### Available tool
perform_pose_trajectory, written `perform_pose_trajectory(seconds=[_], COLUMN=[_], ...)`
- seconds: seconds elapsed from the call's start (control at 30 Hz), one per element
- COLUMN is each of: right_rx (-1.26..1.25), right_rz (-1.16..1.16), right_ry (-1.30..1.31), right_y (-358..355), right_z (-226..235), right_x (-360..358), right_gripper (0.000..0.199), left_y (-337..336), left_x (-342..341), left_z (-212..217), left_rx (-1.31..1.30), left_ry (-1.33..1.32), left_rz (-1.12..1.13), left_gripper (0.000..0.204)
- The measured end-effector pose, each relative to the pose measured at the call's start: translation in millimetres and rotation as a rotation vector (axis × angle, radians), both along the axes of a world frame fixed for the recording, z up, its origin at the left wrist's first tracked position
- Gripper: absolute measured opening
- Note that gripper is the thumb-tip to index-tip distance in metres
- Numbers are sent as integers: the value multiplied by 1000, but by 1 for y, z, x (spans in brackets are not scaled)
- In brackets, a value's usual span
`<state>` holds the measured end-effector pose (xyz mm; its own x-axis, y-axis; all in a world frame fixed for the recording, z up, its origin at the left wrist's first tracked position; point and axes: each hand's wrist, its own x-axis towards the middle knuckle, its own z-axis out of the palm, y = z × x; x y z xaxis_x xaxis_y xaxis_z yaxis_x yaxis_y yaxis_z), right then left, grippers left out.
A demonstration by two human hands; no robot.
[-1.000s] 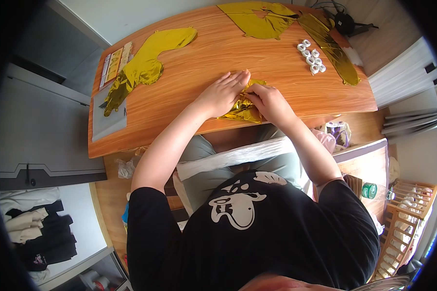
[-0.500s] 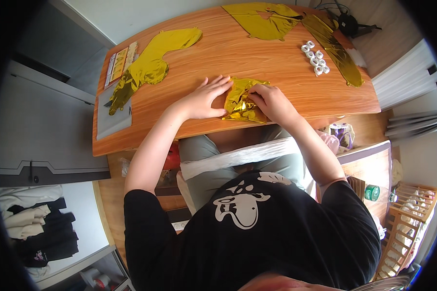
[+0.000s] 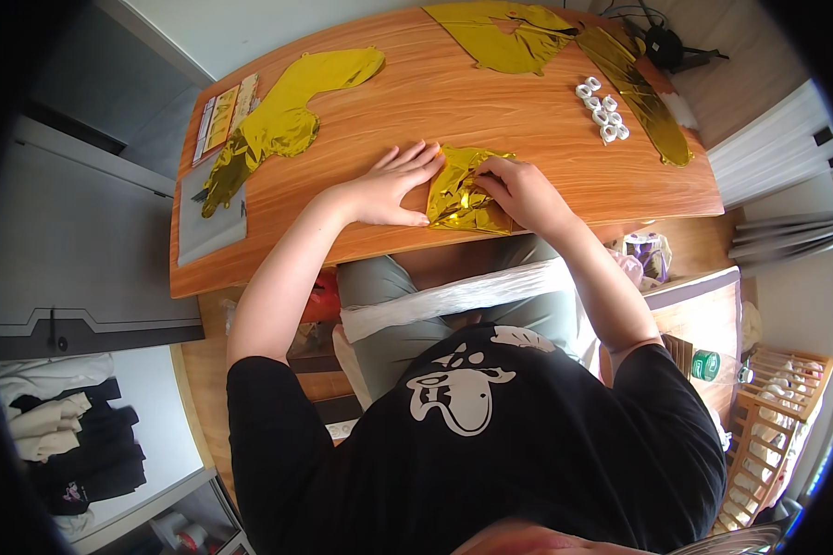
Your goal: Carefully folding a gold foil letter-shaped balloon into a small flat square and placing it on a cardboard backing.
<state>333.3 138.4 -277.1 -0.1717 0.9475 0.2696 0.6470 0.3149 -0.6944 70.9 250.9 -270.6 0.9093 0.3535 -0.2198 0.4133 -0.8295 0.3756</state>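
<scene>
Close to the table's near edge lies a crumpled, folded gold foil balloon. My left hand rests flat on the wood with its fingers spread, the fingertips and thumb touching the foil's left edge. On the other side my right hand is closed, thumb against bent fingers, pinching the foil near its upper right. Part of the balloon is hidden under that hand. Further left is a flat gold foil balloon, curved and wrinkled at its lower end.
Two more flat balloons, a broad gold one and a long gold one, lie at the far right. Several small white ribbon rolls sit nearby. At the left edge are a clear plastic sleeve and a printed card.
Both hands stay at the folded balloon in nearly the same positions. The whole view has shifted slightly.
</scene>
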Motion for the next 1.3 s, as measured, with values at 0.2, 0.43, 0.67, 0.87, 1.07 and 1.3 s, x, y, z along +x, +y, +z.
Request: perform_pose_trajectory(seconds=[0.2,0.43,0.67,0.87,1.07,1.3], right_rx=[-4,-103,-112,-139,424,270], right_rz=[-51,-45,-35,-65,263,189], right_ry=[-16,-58,-71,-21,-428,-537], right_y=[2,8,11,4,-32,-60], right_z=[0,-2,2,10,12,-10], right_x=[-4,1,-1,1,26,24], right_gripper=[19,21,20,21,52,60], left_y=[-2,-45,-133,-129,-122,-83], left_x=[1,12,51,49,40,17], left_z=[-1,3,-29,-32,-23,-5], left_rx=[-23,71,429,385,338,134], left_ry=[-36,-340,-440,-412,-376,-278], left_rz=[24,139,311,334,281,32], left_gripper=[108,80,78,85,84,72])
